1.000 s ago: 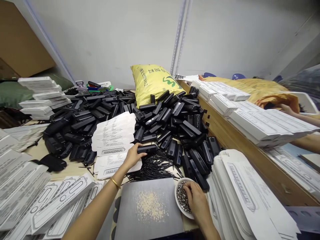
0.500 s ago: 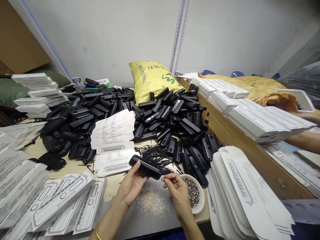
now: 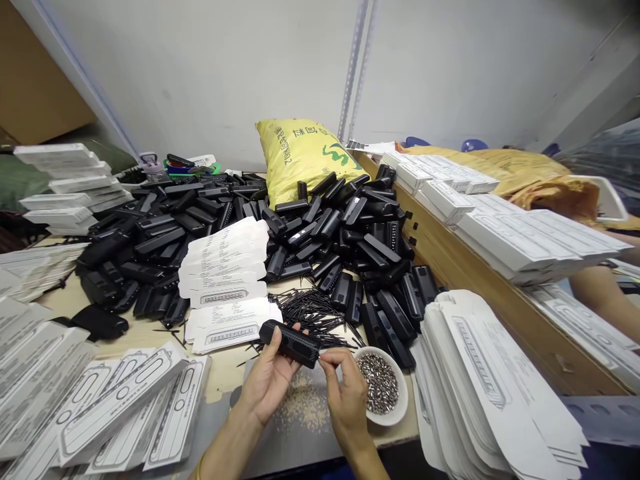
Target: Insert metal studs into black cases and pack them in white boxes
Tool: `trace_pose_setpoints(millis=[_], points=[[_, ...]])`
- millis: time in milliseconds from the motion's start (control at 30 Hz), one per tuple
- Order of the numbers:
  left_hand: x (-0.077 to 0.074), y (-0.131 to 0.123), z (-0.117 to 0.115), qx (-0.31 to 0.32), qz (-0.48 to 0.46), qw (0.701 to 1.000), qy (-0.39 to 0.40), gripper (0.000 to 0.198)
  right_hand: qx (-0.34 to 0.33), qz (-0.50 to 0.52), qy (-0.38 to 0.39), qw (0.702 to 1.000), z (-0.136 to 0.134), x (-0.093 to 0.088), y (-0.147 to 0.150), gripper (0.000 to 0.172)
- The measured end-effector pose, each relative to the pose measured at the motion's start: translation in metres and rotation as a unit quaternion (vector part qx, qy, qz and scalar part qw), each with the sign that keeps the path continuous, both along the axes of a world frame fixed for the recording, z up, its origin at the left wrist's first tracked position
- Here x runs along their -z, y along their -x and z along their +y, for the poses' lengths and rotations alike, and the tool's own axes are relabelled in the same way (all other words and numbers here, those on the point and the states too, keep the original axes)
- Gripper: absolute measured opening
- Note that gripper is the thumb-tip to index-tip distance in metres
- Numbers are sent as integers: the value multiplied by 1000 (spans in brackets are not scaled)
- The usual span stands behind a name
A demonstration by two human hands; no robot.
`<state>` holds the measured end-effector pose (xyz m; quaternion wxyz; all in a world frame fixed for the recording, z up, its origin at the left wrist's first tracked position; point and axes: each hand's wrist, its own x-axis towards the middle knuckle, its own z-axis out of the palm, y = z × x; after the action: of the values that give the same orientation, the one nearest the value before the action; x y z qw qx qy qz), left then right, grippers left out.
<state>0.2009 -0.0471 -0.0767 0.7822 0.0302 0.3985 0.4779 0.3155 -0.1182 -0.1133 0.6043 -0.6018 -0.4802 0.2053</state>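
Note:
My left hand [image 3: 267, 383] is closed around a black plastic case [image 3: 290, 341], long and box-shaped with a ribbed face, held tilted above the table. At the case's right end, the thumb and forefinger of my right hand [image 3: 346, 393] are pinched together. What sits between those fingertips is too small to name. Just right of that hand stands a white bowl [image 3: 400, 410] full of small shiny metal pieces [image 3: 381, 381]. Under the hands, pale crumb-like bits [image 3: 305, 405] lie scattered on a grey mat [image 3: 280, 448]. Behind the case is a heap of thin black rods [image 3: 310, 310].
Many black cases [image 3: 200, 217] are piled at the back, against a yellow sack [image 3: 305, 157]. Printed white cards [image 3: 225, 267] lie before them. White boxes [image 3: 135, 400] fill the left; flat cartons [image 3: 470, 380] stand right. Another person's arm [image 3: 603, 290] shows beyond the wooden board [image 3: 450, 257].
My right hand has moved left, its pinched fingertips now at the end of the case. The left hand has shifted slightly, with fingertips now showing behind the case.

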Motion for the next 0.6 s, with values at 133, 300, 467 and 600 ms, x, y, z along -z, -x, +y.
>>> trace_pose_setpoints(millis=[133, 300, 467, 600], points=[[2, -3, -8, -19, 24, 999, -32, 18, 7, -5, -25, 1000, 0, 1, 2, 14], [-9, -1, -9, -33, 35, 997, -58, 21, -10, 104, 37, 994, 2, 2, 2, 12], [-15, 2, -12, -27, 25, 997, -70, 25, -10, -10, 2, 1000, -3, -4, 2, 16], [-10, 1, -16, -48, 24, 995, -85, 32, 15, -29, -4, 999, -4, -8, 8, 18]])
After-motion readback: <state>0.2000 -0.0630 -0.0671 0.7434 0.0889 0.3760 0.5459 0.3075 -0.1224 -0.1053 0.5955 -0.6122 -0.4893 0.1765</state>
